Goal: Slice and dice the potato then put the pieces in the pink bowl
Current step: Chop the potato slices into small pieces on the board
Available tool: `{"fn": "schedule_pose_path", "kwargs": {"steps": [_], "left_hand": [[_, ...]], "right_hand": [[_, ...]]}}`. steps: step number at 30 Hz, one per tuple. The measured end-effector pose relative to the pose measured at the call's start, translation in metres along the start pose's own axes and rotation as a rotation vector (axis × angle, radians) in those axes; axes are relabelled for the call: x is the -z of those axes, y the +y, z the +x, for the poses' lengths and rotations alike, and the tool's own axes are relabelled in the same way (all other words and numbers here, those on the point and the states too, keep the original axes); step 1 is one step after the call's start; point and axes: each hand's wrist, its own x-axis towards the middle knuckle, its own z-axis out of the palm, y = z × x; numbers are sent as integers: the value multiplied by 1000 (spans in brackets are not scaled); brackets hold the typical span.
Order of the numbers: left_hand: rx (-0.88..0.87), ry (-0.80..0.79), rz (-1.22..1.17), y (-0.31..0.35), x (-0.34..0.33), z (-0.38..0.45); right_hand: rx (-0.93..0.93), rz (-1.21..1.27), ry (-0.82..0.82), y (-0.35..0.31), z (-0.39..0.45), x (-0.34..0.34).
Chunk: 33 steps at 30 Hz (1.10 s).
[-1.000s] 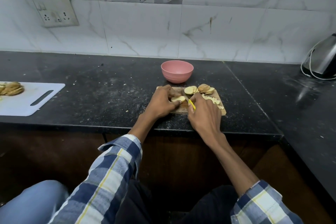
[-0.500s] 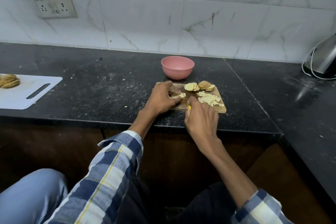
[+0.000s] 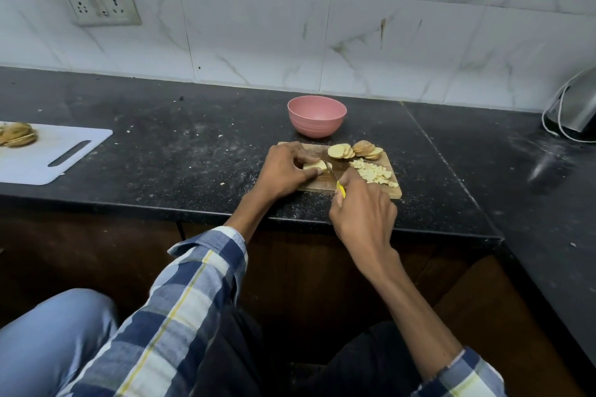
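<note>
The left hand [image 3: 285,171] pins a pale potato slice stack [image 3: 315,166] on the small wooden board [image 3: 395,192]; the right hand [image 3: 362,213] grips the yellow-handled knife [image 3: 338,185] (curled fingertips would be safer). The round pink bowl [image 3: 316,116] sits just behind.

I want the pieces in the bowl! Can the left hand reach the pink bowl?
Probably yes: the pink bowl sits just beyond the wooden board, nothing between, but the left hand is holding potato slices.

right hand [image 3: 362,214] drawn back toward worktop edge | knife [image 3: 335,178] blade now against stack [image 3: 315,165] under left hand [image 3: 285,171] | diced pile [image 3: 374,173] uncovered, bigger than a second ago
</note>
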Motion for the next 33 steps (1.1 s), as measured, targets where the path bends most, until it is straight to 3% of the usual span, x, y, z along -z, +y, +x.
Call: {"fn": "schedule_pose_path", "kwargs": {"steps": [33], "left_hand": [[21,7,-46,4,1,-3]], "right_hand": [[19,45,-74,-20,14,-4]]}}
